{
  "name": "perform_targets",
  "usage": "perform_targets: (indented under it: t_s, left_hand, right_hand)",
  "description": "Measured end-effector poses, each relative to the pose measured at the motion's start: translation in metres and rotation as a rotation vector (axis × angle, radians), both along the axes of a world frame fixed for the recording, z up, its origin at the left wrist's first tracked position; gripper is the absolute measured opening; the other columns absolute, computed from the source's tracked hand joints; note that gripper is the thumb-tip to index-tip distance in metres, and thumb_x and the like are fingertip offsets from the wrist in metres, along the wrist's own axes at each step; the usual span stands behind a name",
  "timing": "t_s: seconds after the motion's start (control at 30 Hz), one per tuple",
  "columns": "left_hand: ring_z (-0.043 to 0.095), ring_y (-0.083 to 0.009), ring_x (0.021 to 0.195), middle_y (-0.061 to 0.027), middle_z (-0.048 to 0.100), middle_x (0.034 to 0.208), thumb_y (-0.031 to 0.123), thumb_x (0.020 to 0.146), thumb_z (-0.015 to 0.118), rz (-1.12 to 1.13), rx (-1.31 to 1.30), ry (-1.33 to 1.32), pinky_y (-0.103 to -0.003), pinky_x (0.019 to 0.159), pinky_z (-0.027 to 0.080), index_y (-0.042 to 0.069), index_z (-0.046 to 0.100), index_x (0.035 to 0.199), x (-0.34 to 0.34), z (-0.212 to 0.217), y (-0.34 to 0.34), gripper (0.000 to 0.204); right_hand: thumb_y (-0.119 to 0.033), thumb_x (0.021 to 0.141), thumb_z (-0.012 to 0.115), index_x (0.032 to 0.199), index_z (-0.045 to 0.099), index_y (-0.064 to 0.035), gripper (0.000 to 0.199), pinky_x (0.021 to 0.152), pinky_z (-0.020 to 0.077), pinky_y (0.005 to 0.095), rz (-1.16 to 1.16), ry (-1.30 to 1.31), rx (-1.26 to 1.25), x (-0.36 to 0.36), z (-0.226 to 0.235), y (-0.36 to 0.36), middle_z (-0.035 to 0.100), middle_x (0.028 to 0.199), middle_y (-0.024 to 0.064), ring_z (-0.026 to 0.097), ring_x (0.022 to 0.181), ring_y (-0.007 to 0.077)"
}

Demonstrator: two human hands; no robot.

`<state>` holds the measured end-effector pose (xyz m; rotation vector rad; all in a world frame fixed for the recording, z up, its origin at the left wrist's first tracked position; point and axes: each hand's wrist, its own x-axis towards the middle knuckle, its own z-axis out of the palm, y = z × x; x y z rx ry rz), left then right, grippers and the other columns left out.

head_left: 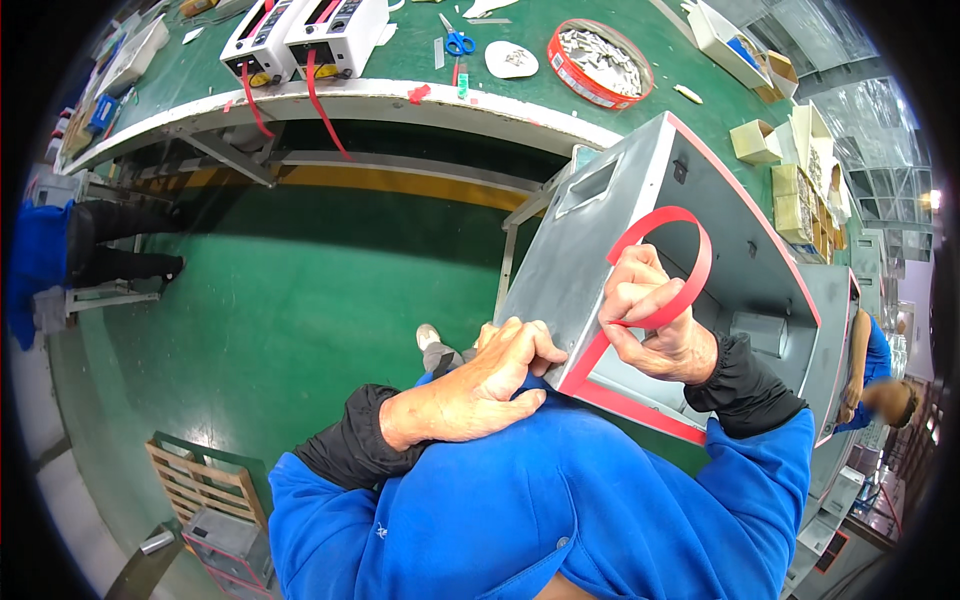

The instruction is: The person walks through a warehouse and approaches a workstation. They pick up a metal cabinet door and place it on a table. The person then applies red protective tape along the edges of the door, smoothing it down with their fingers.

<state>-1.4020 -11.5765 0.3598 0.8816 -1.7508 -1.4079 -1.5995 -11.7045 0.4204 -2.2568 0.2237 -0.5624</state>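
A grey metal box [585,235] stands tilted in front of me, its open side facing right and its rim edged with red tape. My right hand [655,325] is closed on a strip of red tape [697,265], pinching it at the rim. The strip's loose length curls up in a loop above the fingers. Along the rim's lower corner and bottom edge, red tape lies flat. My left hand [480,385] grips the box's near lower corner, fingers bent against the metal and thumb pointing right. Its fingertips are partly hidden.
Two white tape dispensers [335,35] with red tape hanging out stand on the green-topped table [400,100]. Blue scissors [457,42] and a round red tub [600,65] of small pale pieces lie there too. A wooden pallet [205,475] is lower left. Co-workers appear at both sides.
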Motion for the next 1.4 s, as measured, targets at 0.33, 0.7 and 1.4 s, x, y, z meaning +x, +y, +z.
perform_targets:
  t_s: [0.33,0.7,1.4]
  left_hand:
    - [0.041,-0.0172,0.088,-0.0064,0.039,0.100,0.008,0.082,0.056,-0.008,0.021,0.018,-0.034,0.088,0.029,0.004,0.039,0.116,0.000,0.001,0.000,0.038]
    - [0.041,-0.0165,0.088,-0.0051,0.041,0.100,0.015,0.081,0.063,0.014,0.003,-0.038,-0.034,0.088,0.023,0.005,0.040,0.115,-0.002,0.005,-0.002,0.042]
    - [0.037,-0.0185,0.087,-0.0047,0.041,0.093,0.029,0.087,0.060,0.168,0.024,-0.065,-0.033,0.083,0.023,0.008,0.041,0.098,-0.016,0.010,-0.005,0.030]
  right_hand:
    - [0.012,0.068,0.059,0.080,0.039,-0.0097,0.032,0.081,0.0337,0.0433,0.001,0.008,-0.003,0.001,0.000,-0.002,0.054,0.072,-0.0008,0.051,0.071,0.0204]
    - [0.013,0.069,0.059,0.082,0.039,-0.0100,0.033,0.082,0.0337,0.0438,0.004,0.002,-0.001,0.001,-0.002,-0.003,0.053,0.073,-0.0006,0.051,0.071,0.0204]
    - [0.012,0.069,0.061,0.078,0.042,-0.0089,0.030,0.084,0.0344,0.0424,0.010,-0.021,0.024,0.000,-0.002,-0.003,0.054,0.072,-0.0015,0.051,0.071,0.0214]
